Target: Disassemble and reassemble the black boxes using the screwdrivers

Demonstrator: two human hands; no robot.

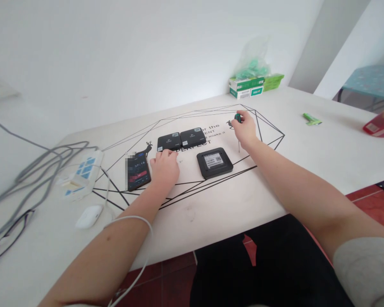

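My right hand (245, 128) grips a screwdriver (238, 118) by its green and black handle, with the thin shaft pointing down towards the table. To its lower left lies a flat black square box (215, 163), its white printed label facing up. My left hand (166, 167) rests on the tabletop with its fingers loosely bent and apart, holding nothing visible. Just beyond those fingers two similar black boxes, a left one (169, 141) and a right one (193, 137), lie side by side. A phone (138, 171) with a lit screen lies beside my left hand.
A power strip (85, 170) with grey cables sits at the left, near a white earbud case (89, 216). One white cable (137, 217) crosses my left forearm. Green and white cartons (246, 86) and a plastic bag (252, 59) stand by the wall. A green wrapper (312, 119) lies right.
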